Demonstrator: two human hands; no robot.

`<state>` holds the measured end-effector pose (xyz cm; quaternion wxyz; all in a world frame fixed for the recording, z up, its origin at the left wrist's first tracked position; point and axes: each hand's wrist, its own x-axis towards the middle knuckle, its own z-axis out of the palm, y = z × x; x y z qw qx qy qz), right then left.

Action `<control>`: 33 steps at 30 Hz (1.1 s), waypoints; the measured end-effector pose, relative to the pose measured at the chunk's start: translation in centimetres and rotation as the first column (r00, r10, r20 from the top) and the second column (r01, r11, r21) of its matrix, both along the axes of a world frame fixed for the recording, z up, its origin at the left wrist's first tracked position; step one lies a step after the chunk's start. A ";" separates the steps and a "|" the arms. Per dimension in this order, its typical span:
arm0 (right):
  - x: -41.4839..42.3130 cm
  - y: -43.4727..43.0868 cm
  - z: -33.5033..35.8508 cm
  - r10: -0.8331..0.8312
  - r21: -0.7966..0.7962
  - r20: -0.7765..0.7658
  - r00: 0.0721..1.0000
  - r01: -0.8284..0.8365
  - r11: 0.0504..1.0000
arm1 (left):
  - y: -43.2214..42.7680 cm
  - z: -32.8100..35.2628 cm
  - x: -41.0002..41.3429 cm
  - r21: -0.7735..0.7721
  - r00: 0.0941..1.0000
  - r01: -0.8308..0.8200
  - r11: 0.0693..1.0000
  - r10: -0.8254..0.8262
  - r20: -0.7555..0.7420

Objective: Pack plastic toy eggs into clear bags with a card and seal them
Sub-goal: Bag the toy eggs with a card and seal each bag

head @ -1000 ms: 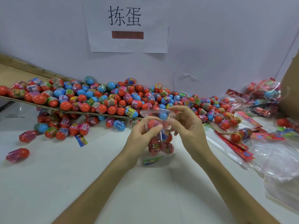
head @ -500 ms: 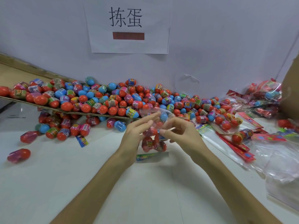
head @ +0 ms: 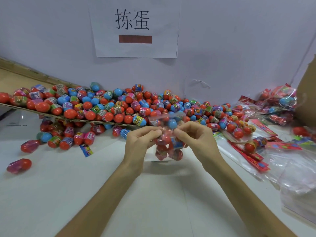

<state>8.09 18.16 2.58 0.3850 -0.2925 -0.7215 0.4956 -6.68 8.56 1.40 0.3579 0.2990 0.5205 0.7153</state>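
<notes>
A clear bag [head: 168, 147] filled with several red and blue toy eggs hangs above the white table at the centre. My left hand [head: 139, 146] pinches the bag's neck from the left, and my right hand [head: 196, 142] pinches it from the right, fingertips nearly meeting. The bag's open top flares up above my fingers. I cannot make out a card inside the bag. A big heap of loose eggs [head: 119, 106] lies behind my hands, partly on a cardboard sheet [head: 56, 115].
Filled bags [head: 278, 101] are piled at the far right by a brown box [head: 306, 100]. Red cards [head: 248, 153] and empty clear bags [head: 299, 182] lie right of my hands. Stray eggs [head: 19, 165] sit at the left. A paper sign [head: 135, 26] hangs on the wall.
My hands have shifted from gripping the bag's body to pinching its neck with the fingertips. The bag now hangs lifted off the table, and the colourful strip under it is out of sight.
</notes>
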 end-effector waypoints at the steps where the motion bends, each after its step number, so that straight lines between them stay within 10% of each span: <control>1: 0.0 -0.1 0.1 -0.007 -0.009 -0.025 1.000 0.006 1.000 | 0.0 0.0 0.1 0.009 1.000 -0.022 1.000 0.022 0.007; 33: 0.4 0.6 0.2 -0.114 -0.149 -0.071 0.991 0.103 0.983 | -0.2 0.5 0.6 -0.034 0.990 0.007 0.999 -0.002 0.144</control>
